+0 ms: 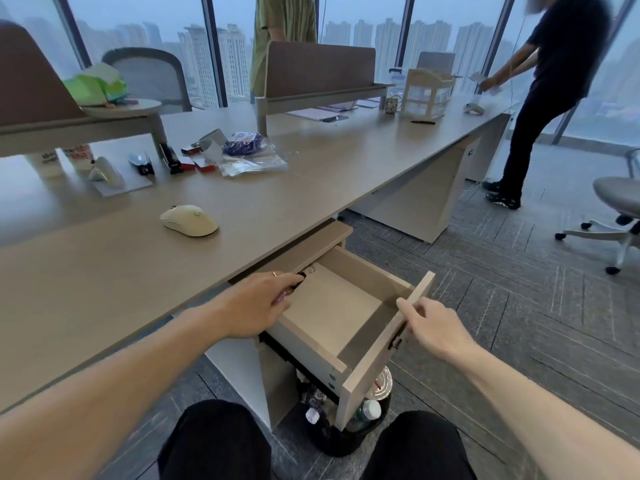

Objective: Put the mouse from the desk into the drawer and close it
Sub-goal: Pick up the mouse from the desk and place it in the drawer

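Observation:
A white mouse [188, 220] lies on the wooden desk [104, 292], apart from both hands and to the upper left of them. Below the desk edge a drawer [332, 306] is pulled out, and its inside looks bare. My left hand [256, 303] rests on the drawer's left side wall, fingers curled toward a small dark thing [300, 275] in the back corner; I cannot tell whether they grip it. My right hand [429, 327] pinches the top edge of the drawer's front panel [377, 362].
A black bin [363, 417] with bottles stands under the drawer, between my knees. Staplers, boxes and plastic bags [249, 157] lie at the desk's back. Two people stand beyond the desk. An office chair [616, 202] stands at the right.

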### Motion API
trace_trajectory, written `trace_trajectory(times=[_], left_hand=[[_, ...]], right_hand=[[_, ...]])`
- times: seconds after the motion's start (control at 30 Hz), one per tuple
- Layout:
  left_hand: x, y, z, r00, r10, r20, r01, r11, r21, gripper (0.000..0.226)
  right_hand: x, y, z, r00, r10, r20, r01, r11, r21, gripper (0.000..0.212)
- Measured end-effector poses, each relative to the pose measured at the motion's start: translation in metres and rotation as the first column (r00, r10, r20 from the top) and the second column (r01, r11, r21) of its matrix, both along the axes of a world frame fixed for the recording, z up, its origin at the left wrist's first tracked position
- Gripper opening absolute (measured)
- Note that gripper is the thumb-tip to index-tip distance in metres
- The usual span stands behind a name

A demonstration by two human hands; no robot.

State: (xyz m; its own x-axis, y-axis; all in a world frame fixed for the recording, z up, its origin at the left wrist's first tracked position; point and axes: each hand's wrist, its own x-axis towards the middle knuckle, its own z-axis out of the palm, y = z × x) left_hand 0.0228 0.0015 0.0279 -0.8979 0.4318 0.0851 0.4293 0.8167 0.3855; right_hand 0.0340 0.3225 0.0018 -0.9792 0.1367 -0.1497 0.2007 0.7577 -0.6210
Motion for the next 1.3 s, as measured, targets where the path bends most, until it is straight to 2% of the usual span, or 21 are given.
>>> trace_trajectory(times=[0.07,0.13,0.3,0.4,0.53,0.63,0.77,0.9,1.03,1.3], left_hand=[[0.011,-0.012,0.028,0.999,-0.026,-0.045,0.029,0.998,0.051,0.041],[0.019,-0.036,0.052,0.993,0.041,-0.114,-0.032,0.997,0.076,0.036],[0.031,-0.131,0.066,0.916,0.370,-0.155,-0.370,0.929,0.034,0.036],[0.039,-0.175,0.057,0.838,0.535,-0.108,-0.543,0.837,-0.068,0.047],[0.045,-0.210,0.040,0.765,0.640,-0.070,-0.643,0.765,-0.028,0.075],[0.039,-0.211,0.033,0.738,0.671,-0.072,-0.675,0.732,-0.092,0.082],[0.030,-0.197,0.023,0.705,0.699,-0.122,-0.709,0.691,-0.139,0.077],[0.029,-0.197,0.021,0.693,0.707,-0.139,-0.720,0.684,-0.112,0.076],[0.027,-0.198,0.020,0.687,0.711,-0.152,-0.726,0.679,-0.104,0.077],[0.026,-0.200,0.018,0.683,0.718,-0.135,-0.729,0.681,-0.070,0.077]], right_hand=[[-0.008,-0.014,0.033,0.987,0.082,-0.137,-0.067,0.992,0.110,0.045],[-0.021,-0.039,0.064,0.953,0.205,-0.225,-0.166,0.970,0.178,0.041],[-0.051,-0.139,0.106,0.820,0.493,-0.290,-0.394,0.855,0.338,0.037],[-0.064,-0.204,0.107,0.752,0.597,-0.280,-0.502,0.793,0.344,0.038],[-0.088,-0.278,0.097,0.656,0.709,-0.258,-0.619,0.701,0.353,0.048],[-0.105,-0.321,0.092,0.607,0.745,-0.277,-0.672,0.667,0.322,0.054],[-0.126,-0.357,0.085,0.524,0.792,-0.313,-0.682,0.611,0.403,0.059],[-0.147,-0.369,0.084,0.530,0.819,-0.222,-0.721,0.572,0.390,0.064],[-0.157,-0.370,0.074,0.513,0.842,-0.166,-0.761,0.535,0.367,0.059],[-0.157,-0.370,0.062,0.507,0.828,-0.239,-0.732,0.561,0.387,0.050]])
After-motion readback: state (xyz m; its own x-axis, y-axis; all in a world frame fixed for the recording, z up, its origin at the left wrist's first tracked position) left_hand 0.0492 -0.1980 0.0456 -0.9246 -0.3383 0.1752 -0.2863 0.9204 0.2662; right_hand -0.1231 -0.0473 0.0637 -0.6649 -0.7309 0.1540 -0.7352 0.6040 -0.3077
